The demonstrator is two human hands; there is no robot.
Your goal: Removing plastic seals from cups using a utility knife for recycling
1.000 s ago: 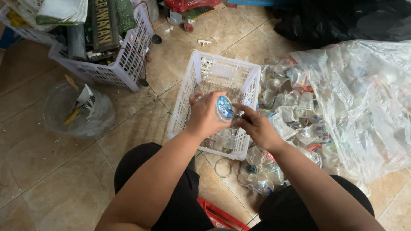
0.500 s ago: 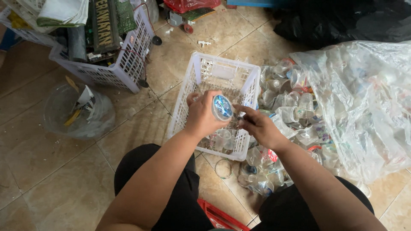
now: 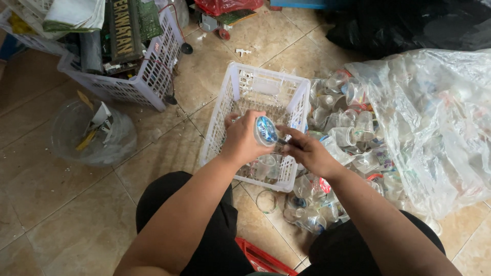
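A tiled floor (image 3: pixel 61 204) is seen from above, and everything lies on it. Toward its right edge a big clear bag (image 3: pixel 434 122) is slumped open, and a heap of clear plastic cups (image 3: pixel 348 138) is spilled from its mouth toward the middle. A large white crate (image 3: pixel 138 76) packed with circuit boards and folded cloth is set at the far left corner, and a clear bowl (image 3: pixel 92 135) holding scraps of yellow and white is placed just in front of it near the left edge. A smaller white basket (image 3: pixel 266 92) stands in the middle of the floor, touching the cup heap on its right; a few cups are seen at its near end, the rest of its bottom being bare. Above that near end one cup (image 3: pixel 267 132) is held on its side, its blue-printed seal turned up toward the camera. It is gripped around the body by the left hand (image 3: pixel 243 140), which is closed on it. The right hand (image 3: pixel 307 151) is pinched at the rim of the same cup, its fingertips seemingly on the edge of the seal; whether the film is actually caught between them cannot be told. A loose ring (image 3: pixel 266 201) lies on the floor just in front of the basket. The step in hand is judged to be the stripping of the seal; a firm pinch on its edge and a steady peel away from the rim would be called for.
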